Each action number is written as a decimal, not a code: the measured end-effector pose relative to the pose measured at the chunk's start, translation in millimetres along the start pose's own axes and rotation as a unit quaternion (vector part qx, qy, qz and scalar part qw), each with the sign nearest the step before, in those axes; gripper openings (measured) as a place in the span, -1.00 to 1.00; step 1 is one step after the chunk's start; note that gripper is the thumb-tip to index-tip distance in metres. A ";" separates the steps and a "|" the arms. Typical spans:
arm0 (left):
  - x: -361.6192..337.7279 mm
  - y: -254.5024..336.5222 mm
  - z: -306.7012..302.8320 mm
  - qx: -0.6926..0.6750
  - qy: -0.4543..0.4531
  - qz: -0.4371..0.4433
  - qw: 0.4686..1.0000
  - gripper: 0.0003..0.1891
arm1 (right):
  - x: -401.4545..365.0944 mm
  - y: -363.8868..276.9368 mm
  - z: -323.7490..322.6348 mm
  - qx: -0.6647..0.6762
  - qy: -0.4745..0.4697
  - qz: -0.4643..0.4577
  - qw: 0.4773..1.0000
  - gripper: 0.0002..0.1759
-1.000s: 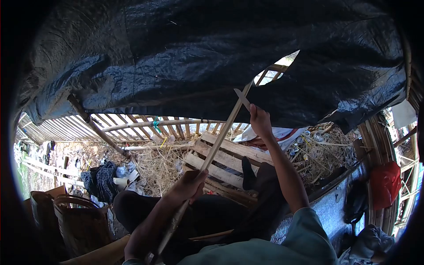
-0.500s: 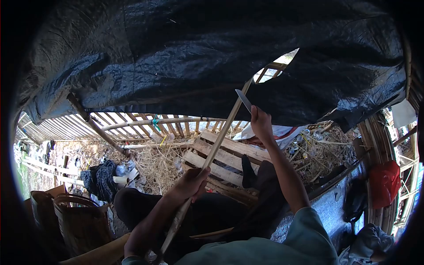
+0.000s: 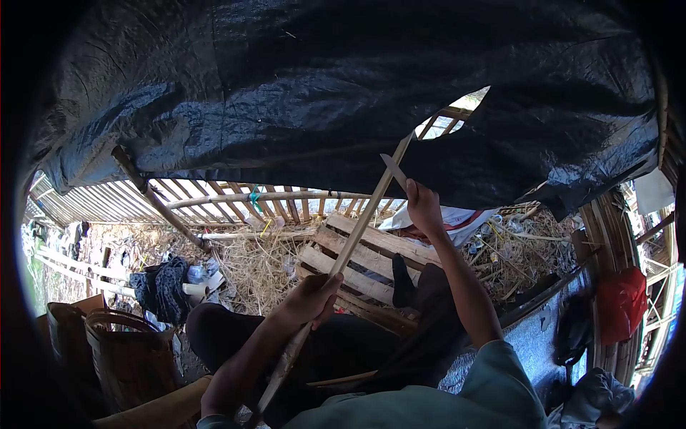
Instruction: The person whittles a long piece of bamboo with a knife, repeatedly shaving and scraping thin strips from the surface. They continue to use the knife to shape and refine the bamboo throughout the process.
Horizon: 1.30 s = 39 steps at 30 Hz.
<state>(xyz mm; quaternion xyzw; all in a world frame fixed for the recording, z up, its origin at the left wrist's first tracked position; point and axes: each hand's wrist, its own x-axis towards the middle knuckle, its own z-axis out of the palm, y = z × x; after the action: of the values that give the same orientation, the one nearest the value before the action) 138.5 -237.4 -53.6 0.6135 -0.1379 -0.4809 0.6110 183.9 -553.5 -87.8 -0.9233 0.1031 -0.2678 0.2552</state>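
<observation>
A long pale bamboo strip [image 3: 363, 220] runs diagonally from my lap up toward a hole in the black tarp. My left hand [image 3: 311, 300] is closed around its lower middle. In my right hand [image 3: 424, 206] is a knife [image 3: 395, 170], held by the handle, which the fingers hide. The blade points up and left, and it crosses the strip near its upper part. Whether the edge bites into the strip cannot be made out. Below both hands are my dark-clothed legs [image 3: 343, 350].
Black tarp [image 3: 321, 93] hangs low ahead. Beneath it are a bamboo fence [image 3: 236, 207], a wooden pallet [image 3: 364, 261] and dry straw [image 3: 250, 275]. Tall containers [image 3: 132, 357] stand at the lower left. A red bag [image 3: 620, 306] hangs at the right.
The knife blade has turned and now lies across the strip, where before it was just to the right of it. The view has shifted slightly. My left hand keeps its hold.
</observation>
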 end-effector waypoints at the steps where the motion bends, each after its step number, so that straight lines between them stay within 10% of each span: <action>1: 1.3 -0.8 1.7 0.000 -0.002 0.000 1.000 -0.49 | 6.5 3.5 -2.1 0.000 -0.013 0.031 0.999 -0.64; 17: -0.6 -1.7 1.4 0.071 0.021 -0.001 0.997 -0.49 | -12.5 3.7 9.6 0.041 0.041 -0.032 0.998 -0.56; 21: -0.8 -1.9 3.9 0.051 0.013 -0.004 0.999 -0.49 | -3.6 -0.7 4.0 0.031 -0.011 0.077 0.997 -0.58; 25: 1.1 -3.8 -1.2 0.071 0.023 0.004 0.997 -0.49 | -22.4 -8.8 7.7 0.017 0.042 -0.066 0.997 -0.58; 39: -6.1 3.8 10.9 0.158 0.108 0.019 0.981 -0.60 | 14.5 3.0 -0.1 -0.016 -0.023 0.055 0.998 -0.56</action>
<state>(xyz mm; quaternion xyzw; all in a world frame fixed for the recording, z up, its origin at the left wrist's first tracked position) 128.7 -240.3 -45.4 0.7478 -0.1573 -0.3726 0.5266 195.8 -560.9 -82.9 -0.9262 0.1522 -0.2304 0.2567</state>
